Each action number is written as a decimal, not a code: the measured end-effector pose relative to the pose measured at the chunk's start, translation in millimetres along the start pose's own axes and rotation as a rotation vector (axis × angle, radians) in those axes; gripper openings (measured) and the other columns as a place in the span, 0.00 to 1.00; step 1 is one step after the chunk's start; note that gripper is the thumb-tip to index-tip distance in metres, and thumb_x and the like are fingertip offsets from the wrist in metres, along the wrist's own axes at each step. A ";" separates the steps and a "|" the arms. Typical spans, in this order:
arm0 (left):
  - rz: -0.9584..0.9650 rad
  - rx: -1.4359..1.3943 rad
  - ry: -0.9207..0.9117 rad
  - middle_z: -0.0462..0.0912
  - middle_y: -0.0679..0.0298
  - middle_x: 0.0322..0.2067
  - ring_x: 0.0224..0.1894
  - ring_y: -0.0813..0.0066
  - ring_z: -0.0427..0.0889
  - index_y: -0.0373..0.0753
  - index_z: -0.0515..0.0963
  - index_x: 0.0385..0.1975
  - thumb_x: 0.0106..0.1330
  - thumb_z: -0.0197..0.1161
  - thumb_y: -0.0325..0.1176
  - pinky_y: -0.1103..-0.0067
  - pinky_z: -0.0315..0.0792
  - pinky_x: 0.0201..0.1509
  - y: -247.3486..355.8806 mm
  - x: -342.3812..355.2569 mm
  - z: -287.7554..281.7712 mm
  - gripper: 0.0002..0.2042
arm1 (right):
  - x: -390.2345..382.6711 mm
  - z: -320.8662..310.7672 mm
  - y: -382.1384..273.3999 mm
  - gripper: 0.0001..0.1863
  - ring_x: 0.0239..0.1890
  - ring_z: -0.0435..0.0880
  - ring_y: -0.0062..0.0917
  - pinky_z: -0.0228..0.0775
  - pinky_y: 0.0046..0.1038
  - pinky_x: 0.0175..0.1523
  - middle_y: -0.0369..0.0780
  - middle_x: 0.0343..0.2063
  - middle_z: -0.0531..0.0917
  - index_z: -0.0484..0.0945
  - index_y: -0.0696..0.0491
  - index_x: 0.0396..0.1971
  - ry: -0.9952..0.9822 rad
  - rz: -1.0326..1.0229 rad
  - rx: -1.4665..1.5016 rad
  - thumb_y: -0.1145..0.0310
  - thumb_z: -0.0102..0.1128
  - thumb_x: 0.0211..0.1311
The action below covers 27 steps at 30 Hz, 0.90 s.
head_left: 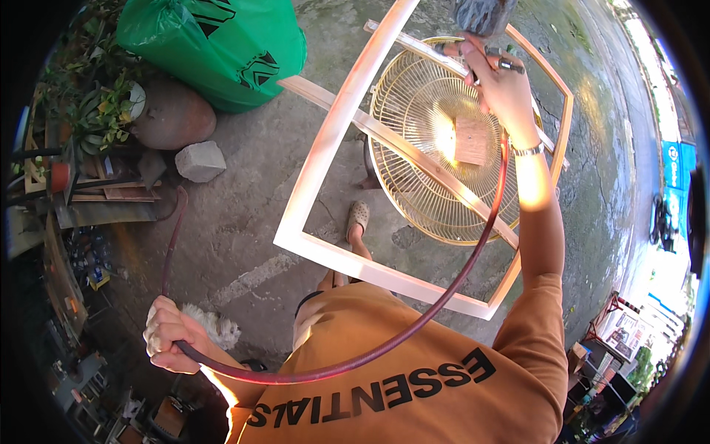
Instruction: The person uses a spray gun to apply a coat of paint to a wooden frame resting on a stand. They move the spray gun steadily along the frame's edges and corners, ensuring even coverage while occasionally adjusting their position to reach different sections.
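Note:
My right hand (504, 92) is closed round a spray gun (484, 16) with a stained grey cup, above the far side of a pale wooden frame (322, 166). From the gun's handle a dark red hose (355, 375) loops down across my front. My left hand (174, 337) grips this hose at the lower left, and the rest trails to the ground. The frame lies on thin wooden strips (436, 175) laid across a round wire fan grille (403, 203). A small wooden block (471, 141) sits at the grille's middle.
A green plastic bag (259, 44), a clay pot (174, 115) and a concrete block (200, 162) stand at the far left. A small white dog (214, 325) is beside my left forearm. Clutter (96, 370) fills the lower left; a road (629, 140) runs along the right.

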<state>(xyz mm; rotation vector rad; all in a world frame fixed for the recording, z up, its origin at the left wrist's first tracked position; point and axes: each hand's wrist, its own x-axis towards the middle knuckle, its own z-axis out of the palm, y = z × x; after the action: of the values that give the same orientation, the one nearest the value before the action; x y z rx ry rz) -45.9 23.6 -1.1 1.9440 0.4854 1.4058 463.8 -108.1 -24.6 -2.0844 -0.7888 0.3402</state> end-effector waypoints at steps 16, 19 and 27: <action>-0.002 0.065 0.038 0.53 0.72 0.09 0.14 0.78 0.52 0.41 0.60 0.08 0.77 0.37 0.54 0.76 0.45 0.23 5.4 -11.8 -26.8 0.33 | -21.0 -7.0 -4.6 0.17 0.09 0.68 0.12 0.59 0.19 0.15 0.33 0.20 0.84 0.87 0.53 0.42 0.064 -0.109 -0.041 0.54 0.63 0.67; 0.004 0.015 0.027 0.53 0.73 0.08 0.14 0.79 0.51 0.41 0.60 0.08 0.77 0.36 0.54 0.76 0.44 0.24 1.7 -7.5 -27.0 0.33 | -62.8 11.4 -33.8 0.15 0.14 0.70 0.10 0.62 0.17 0.20 0.33 0.24 0.87 0.86 0.52 0.46 0.049 -0.017 0.092 0.58 0.61 0.69; -0.026 -0.074 0.033 0.53 0.73 0.08 0.14 0.79 0.51 0.42 0.60 0.08 0.77 0.35 0.54 0.75 0.44 0.24 -0.3 -9.5 -36.3 0.33 | -128.2 15.5 -41.3 0.14 0.21 0.76 0.14 0.68 0.19 0.28 0.35 0.26 0.86 0.84 0.56 0.48 -0.132 -0.130 0.038 0.64 0.61 0.70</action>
<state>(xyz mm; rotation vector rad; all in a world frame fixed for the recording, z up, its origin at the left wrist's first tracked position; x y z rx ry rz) -83.1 28.8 -1.0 1.8520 0.4654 1.4218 341.2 -163.1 -6.3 -1.9796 -0.9841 0.4209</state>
